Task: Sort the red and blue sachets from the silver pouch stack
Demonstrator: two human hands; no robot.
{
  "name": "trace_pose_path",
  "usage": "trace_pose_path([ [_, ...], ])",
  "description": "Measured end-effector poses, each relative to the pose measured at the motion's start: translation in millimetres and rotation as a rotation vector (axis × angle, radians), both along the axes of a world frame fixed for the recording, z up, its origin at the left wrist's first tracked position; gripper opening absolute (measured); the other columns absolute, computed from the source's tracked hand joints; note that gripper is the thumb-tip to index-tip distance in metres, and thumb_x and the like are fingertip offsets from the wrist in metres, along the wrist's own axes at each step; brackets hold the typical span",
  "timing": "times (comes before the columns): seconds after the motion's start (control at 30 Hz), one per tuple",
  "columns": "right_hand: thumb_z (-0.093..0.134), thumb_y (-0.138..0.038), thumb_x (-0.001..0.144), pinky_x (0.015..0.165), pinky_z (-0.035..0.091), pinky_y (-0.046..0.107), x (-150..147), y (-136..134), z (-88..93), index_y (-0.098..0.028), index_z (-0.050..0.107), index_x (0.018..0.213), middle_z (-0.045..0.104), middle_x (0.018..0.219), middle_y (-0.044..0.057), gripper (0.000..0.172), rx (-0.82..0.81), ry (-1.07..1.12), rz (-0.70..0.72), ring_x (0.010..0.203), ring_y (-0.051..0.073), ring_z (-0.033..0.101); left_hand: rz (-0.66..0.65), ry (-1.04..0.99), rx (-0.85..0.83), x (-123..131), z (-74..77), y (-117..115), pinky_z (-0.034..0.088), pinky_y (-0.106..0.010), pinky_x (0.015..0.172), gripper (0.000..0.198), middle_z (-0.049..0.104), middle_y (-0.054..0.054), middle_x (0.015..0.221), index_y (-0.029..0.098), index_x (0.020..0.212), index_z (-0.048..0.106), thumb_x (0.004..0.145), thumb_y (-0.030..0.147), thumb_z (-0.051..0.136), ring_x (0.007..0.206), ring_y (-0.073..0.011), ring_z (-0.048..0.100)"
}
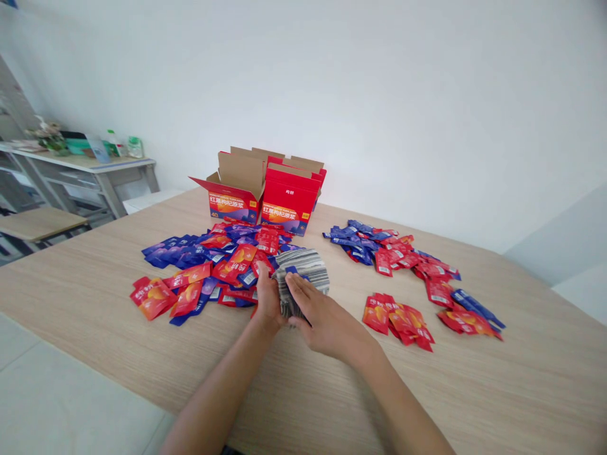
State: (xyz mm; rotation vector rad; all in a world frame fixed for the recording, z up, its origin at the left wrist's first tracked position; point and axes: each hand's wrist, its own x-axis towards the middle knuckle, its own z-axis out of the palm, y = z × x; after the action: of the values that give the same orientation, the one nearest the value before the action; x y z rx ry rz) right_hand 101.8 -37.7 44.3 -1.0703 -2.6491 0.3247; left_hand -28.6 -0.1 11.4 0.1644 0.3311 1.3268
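1. Presently, the left hand [268,297] is clamped on a striped cloth [317,262].
2. The right hand [327,316] touches the cloth's near side and a partly hidden blue packet [291,270]; whether it grips or presses cannot be determined.
3. Cloth located above the table [294,398], between left-side packets [239,262] and right-side packets [439,291], nearer than the red cartons [291,194].

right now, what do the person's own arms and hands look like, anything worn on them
The left hand and right hand are ordinary human hands, without gloves, and I see no rings. Both forearms are slim and bare down to the picture's lower edge, with no sleeve, watch, bracelet or marking that I can make out.
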Motion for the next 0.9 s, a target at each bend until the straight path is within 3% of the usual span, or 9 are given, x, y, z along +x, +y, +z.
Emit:
trace_pose_path([
  [0.17,0.041,-0.002,0.087,0.116,0.038,0.041,7,-1,7.2,-0.015,0.034,0.155,0.042,0.155,0.012,0.070,-0.130,0.056,0.038,0.141,0.021,0.044,0.037,0.013,0.042,-3,-3.4,4,0.056,-0.045,0.088,0.088,0.076,-0.015,0.091,0.009,0.113,0.070,0.089,0.078,0.020,0.094,-0.0312,0.072],
  [0.23,0.041,-0.005,0.089,0.111,0.043,0.041,10,-1,11.0,-0.018,0.039,0.153,0.051,0.149,0.012,0.064,-0.160,0.158,0.028,0.134,0.022,0.053,0.013,0.005,0.095,-3,-3.5,5,0.056,-0.046,0.088,0.090,0.076,-0.015,0.092,0.009,0.115,0.069,0.089,0.078,0.018,0.096,-0.0316,0.072],
  [0.33,0.044,-0.015,0.094,0.112,0.042,0.043,14,6,12.2,-0.025,0.058,0.139,0.059,0.142,0.007,0.048,-0.183,0.397,0.014,0.131,0.022,0.055,-0.042,-0.008,0.102,0,-1.8,3,0.056,-0.046,0.089,0.085,0.076,-0.015,0.096,0.010,0.117,0.069,0.090,0.077,0.023,0.098,-0.0316,0.072],
  [0.43,0.048,-0.020,0.093,0.110,0.043,0.045,17,21,4.2,-0.025,0.072,0.119,0.064,0.137,0.006,0.035,-0.168,0.617,-0.100,0.131,0.024,0.056,-0.086,-0.031,0.075,3,0.2,0,0.055,-0.047,0.091,0.080,0.075,-0.015,0.101,0.011,0.119,0.067,0.089,0.076,0.031,0.099,-0.0320,0.071],
  [0.57,0.049,-0.021,0.092,0.109,0.045,0.045,12,35,-14.6,-0.021,0.075,0.108,0.065,0.133,0.011,0.030,-0.015,0.679,-0.290,0.127,0.024,0.059,-0.101,-0.052,0.031,4,0.0,-3,0.053,-0.047,0.095,0.078,0.074,-0.017,0.109,0.009,0.124,0.064,0.093,0.071,0.028,0.103,-0.0315,0.070],
  [0.63,0.047,-0.023,0.094,0.113,0.039,0.048,5,33,-22.5,-0.020,0.073,0.107,0.057,0.143,0.013,0.029,0.138,0.604,-0.348,0.132,0.025,0.054,-0.092,-0.061,0.022,2,-1.9,-2,0.052,-0.047,0.096,0.077,0.073,-0.018,0.110,0.008,0.124,0.063,0.093,0.070,0.028,0.105,-0.0317,0.070],
  [0.77,0.047,-0.031,0.099,0.119,0.016,0.065,-11,22,-33.1,-0.016,0.063,0.112,0.045,0.151,0.019,0.026,0.386,0.299,-0.341,0.148,0.031,0.029,-0.078,-0.073,0.057,-3,-6.9,3,0.052,-0.045,0.098,0.080,0.073,-0.020,0.110,0.005,0.123,0.064,0.093,0.070,0.028,0.108,-0.0318,0.069],
  [0.9,0.039,-0.024,0.101,0.119,0.014,0.063,-20,19,-43.0,-0.012,0.058,0.110,0.041,0.152,0.025,0.024,0.472,0.229,-0.354,0.151,0.030,0.020,-0.127,-0.063,0.099,-5,-9.7,6,0.051,-0.042,0.099,0.080,0.073,-0.018,0.115,0.007,0.129,0.061,0.093,0.070,0.028,0.110,-0.0303,0.068],
])
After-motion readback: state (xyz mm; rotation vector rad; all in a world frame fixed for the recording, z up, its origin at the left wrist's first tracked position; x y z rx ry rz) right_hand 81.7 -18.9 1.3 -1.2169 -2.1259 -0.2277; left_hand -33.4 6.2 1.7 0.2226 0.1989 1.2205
